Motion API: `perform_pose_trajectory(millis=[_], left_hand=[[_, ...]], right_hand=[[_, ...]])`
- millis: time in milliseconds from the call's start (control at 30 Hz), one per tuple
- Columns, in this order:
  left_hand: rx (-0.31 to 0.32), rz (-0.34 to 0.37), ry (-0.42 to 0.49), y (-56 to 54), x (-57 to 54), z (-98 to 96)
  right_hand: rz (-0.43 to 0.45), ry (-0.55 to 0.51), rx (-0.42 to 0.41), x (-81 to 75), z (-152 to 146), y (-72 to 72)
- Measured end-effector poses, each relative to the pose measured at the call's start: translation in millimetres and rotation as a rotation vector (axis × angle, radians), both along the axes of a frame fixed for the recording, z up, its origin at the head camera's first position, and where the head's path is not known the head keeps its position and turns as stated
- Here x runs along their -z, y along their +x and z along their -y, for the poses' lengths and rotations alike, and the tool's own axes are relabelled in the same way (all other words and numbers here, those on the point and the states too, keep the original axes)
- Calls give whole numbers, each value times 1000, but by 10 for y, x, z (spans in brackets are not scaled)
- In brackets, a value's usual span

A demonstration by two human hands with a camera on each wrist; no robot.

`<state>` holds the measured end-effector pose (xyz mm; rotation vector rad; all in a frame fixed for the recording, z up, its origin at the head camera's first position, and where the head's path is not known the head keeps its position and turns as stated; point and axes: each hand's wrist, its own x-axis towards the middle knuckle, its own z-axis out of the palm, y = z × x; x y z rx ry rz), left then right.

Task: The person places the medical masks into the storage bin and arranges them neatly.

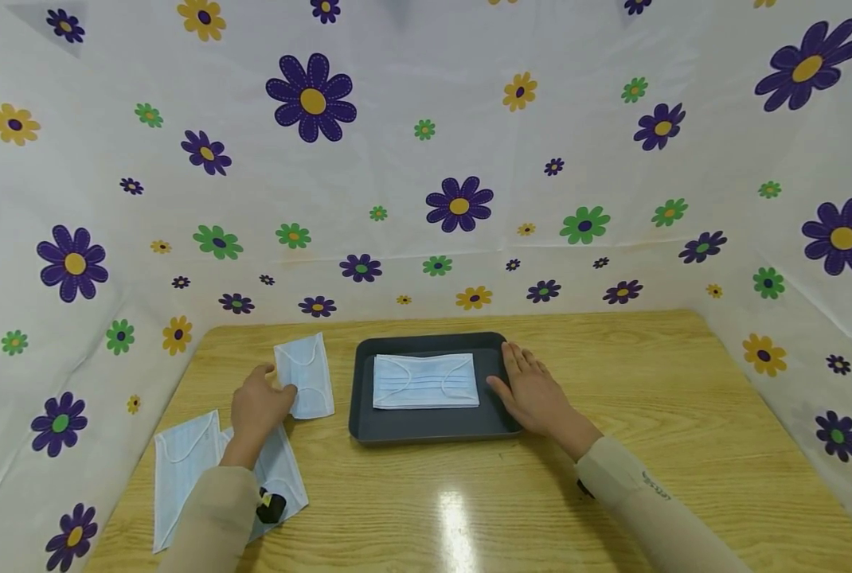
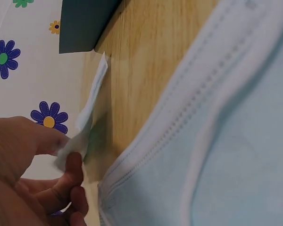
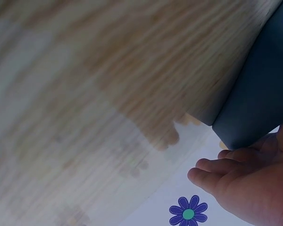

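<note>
Between thumb and fingers my left hand (image 1: 259,404) pinches the edge of a light blue face mask (image 1: 310,378), left of the tray. In the left wrist view that mask (image 2: 92,101) stands tilted above the wood. My right hand (image 1: 533,388) lies with straight fingers along the right rim of a dark grey tray (image 1: 426,428), the thumb reaching over the rim. Inside the tray lies a face mask (image 1: 426,382), flat, its ear loops on top. By my left forearm are two more masks, one at the far left (image 1: 182,461) and one (image 1: 286,469) partly under the arm.
A wooden table (image 1: 648,382) carries everything, with glossy light on its front part. White flower-printed cloth (image 1: 397,159) encloses the back and both sides. A small black object with a yellow patch (image 1: 271,506) shows at my left wrist.
</note>
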<state>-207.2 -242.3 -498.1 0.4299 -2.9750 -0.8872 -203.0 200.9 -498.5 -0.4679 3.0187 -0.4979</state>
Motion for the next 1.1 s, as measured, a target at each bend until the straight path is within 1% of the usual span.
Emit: perform_pose_trajectory(millis=[100,200,267,333,400,467,533,633,733,867,1100], left_hand=[[21,54,-15,13,-38,-2],[39,67,-41,10,-50,4],[51,49,-63,-12,-44,20],[59,9,-86,-60,-19,52],[58,-38,-88,-126,13,94],[47,-78,-57,-200,46,136],[34,-92,0,-276,77,176],[13,-52,119,-368,85,211],[9,-4,185,-435,70,232],[15,13,203,-506,68,244],[20,32,204,-609,127,261]], right_hand=[[-1,-1,-1,-6,1,0],[-3,0,2,-15,-1,1],[0,0,4,-19,-3,-2],[4,-2,5,-21,-2,-5],[6,-4,4,-19,-3,-8],[10,-4,4,-17,-4,-9],[16,-4,5,-15,-7,-9],[24,-1,5,-12,-7,-8],[26,-6,4,-6,-3,-11],[17,2,4,15,6,-18],[10,12,8,22,-9,-18]])
